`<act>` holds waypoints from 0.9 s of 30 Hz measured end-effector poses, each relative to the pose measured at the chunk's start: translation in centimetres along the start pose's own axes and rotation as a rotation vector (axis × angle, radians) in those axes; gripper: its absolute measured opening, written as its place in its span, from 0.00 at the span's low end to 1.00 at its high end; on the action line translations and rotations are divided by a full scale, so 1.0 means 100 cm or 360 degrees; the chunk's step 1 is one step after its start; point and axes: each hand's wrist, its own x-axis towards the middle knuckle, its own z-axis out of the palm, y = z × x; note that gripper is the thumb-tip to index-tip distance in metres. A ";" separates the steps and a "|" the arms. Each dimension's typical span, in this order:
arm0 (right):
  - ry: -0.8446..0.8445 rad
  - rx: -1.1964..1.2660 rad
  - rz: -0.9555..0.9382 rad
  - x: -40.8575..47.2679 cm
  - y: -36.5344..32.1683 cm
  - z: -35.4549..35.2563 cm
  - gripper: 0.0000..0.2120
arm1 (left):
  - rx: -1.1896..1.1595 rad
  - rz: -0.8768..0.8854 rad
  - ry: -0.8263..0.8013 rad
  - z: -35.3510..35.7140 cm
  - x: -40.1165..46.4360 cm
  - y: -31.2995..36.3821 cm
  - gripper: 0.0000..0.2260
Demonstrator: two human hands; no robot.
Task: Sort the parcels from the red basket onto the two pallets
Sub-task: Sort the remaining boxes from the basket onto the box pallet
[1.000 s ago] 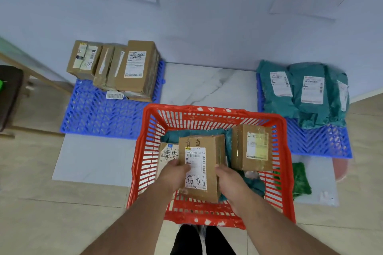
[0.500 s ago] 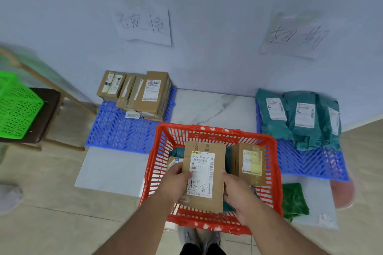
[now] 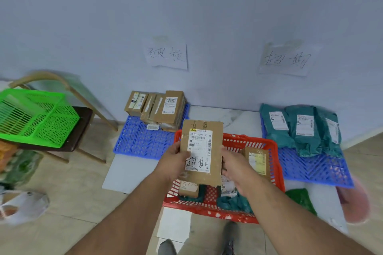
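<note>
I hold a brown box up in front of me, over the red basket. My left hand grips its left edge, with the thumb on the white label. My right hand grips its right edge, fingers curled behind it. The box stands upright, and its label has big black writing on the lower part.

The red basket sits on the floor right below my hands, at 6 o'clock from the box. Inside it I see another brown box at 3 o'clock from the one I hold, a small brown box under it, and some green bags near the front.

At 10 o'clock from the basket is a blue pallet with a row of brown boxes standing at its far end. At 2 o'clock is a second blue pallet with three green bags lying on it. On the wall over each pallet hangs a paper sign: a left sign and a right sign.

At 9 o'clock, well apart, a green basket rests on a chair. A white plastic bag lies on the floor at 8 o'clock.
</note>
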 end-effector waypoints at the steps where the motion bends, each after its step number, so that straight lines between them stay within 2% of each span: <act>1: 0.0007 -0.0007 -0.0015 -0.005 -0.003 0.007 0.14 | -0.0001 0.0021 0.0006 -0.007 -0.004 0.001 0.15; 11: 0.0073 -0.0018 -0.0140 -0.048 -0.009 0.126 0.12 | -0.0047 0.0134 -0.0058 -0.127 -0.038 -0.026 0.19; 16: 0.0031 -0.0011 -0.0168 -0.045 -0.005 0.188 0.15 | -0.0023 0.0174 -0.0020 -0.186 -0.043 -0.039 0.19; 27: -0.0066 -0.0055 -0.0092 0.000 -0.022 0.227 0.18 | -0.0010 0.0101 0.0040 -0.226 -0.011 -0.034 0.20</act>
